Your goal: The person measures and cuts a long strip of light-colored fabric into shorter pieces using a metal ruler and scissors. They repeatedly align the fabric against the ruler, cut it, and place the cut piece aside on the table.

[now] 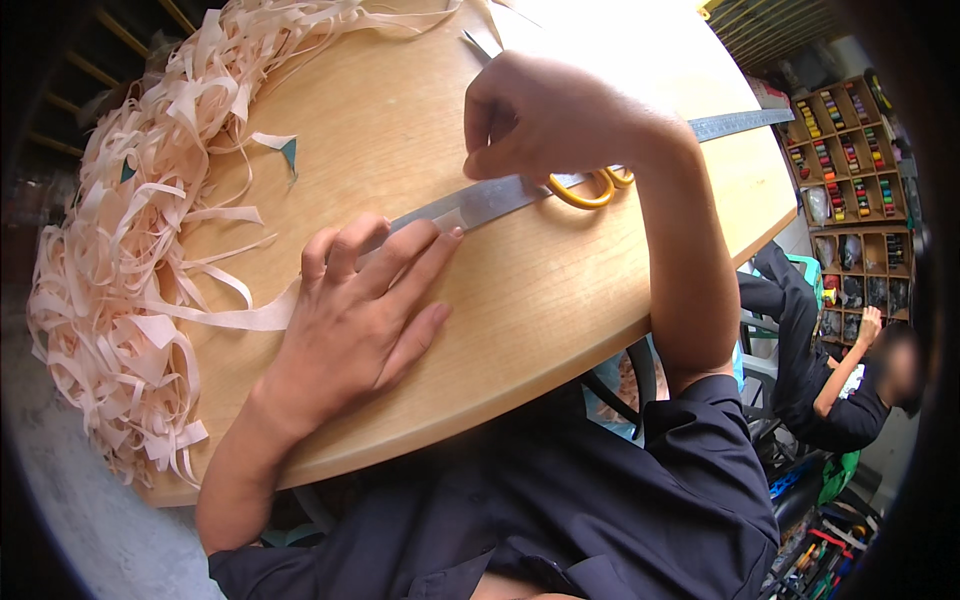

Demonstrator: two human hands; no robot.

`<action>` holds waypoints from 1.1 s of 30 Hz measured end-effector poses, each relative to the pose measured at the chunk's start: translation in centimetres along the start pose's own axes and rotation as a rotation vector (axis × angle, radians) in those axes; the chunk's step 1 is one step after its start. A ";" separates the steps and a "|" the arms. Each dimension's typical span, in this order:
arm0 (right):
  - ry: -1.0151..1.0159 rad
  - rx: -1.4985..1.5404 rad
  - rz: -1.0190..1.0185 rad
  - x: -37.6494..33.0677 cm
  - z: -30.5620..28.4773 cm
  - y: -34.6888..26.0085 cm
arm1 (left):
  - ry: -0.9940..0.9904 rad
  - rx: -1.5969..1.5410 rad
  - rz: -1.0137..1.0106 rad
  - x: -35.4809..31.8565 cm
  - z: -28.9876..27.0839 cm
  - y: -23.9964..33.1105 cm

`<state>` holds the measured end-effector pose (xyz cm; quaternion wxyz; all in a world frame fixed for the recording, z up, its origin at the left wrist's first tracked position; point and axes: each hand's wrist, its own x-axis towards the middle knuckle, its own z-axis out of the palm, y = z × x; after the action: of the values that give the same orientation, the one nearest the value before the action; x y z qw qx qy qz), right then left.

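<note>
My left hand point(370, 290) lies on the wooden table with its fingers stretched out, pressing on a long metal ruler point(490, 200) and a pale pink fabric strip point(240, 318). The strip runs from under this hand to the pile at the left. Above the ruler, my right hand point(540, 120) is curled, thumb and fingertips together; whatever they may hold is hidden or too small to make out. Scissors with yellow handles point(585, 200) lie across the ruler beneath my right wrist. A pointed metal tip point(477, 42) shows beyond that hand, perhaps the scissors' blade.
A large heap of pink fabric strips point(130, 270) covers the table's left side. A small pink and green scrap point(280, 147) lies nearby. Past the table's curved edge point(480, 395), at right, another person point(840, 400) sits near wooden shelves point(850, 150) of coloured thread spools.
</note>
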<state>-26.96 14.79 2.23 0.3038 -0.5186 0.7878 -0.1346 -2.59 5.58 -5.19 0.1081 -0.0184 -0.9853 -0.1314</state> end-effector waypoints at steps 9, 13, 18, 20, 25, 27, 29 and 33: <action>-0.182 -0.072 0.013 -0.1 0.9 -1.2 | 0.007 0.014 0.001 0.2 0.2 0.0; -0.208 -0.097 0.036 0.3 1.3 -1.5 | 0.017 0.006 0.006 0.3 0.2 -0.1; -0.226 -0.068 0.099 0.5 1.3 -1.4 | 0.023 0.000 -0.066 0.1 -0.4 0.2; -0.238 -0.058 0.114 0.7 1.2 -1.3 | 0.034 -0.010 -0.186 -0.4 -1.4 0.2; -0.232 -0.047 0.126 0.7 1.2 -1.2 | 0.072 -0.175 -0.444 -2.0 -4.8 -1.7; -0.231 -0.055 0.134 0.8 1.2 -1.3 | -0.045 -0.341 -0.628 -2.9 -6.4 -2.4; -0.229 -0.068 0.146 0.7 1.1 -1.4 | -0.047 -0.380 -0.588 -3.3 -7.0 -3.0; -0.241 -0.062 0.168 0.7 1.0 -1.8 | -0.183 -0.625 -0.733 -3.6 -7.8 -3.8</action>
<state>-25.20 13.47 2.10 0.3903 -0.4723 0.7900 -0.0210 2.34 -0.19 0.38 -0.0431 0.2864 -0.8459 -0.4478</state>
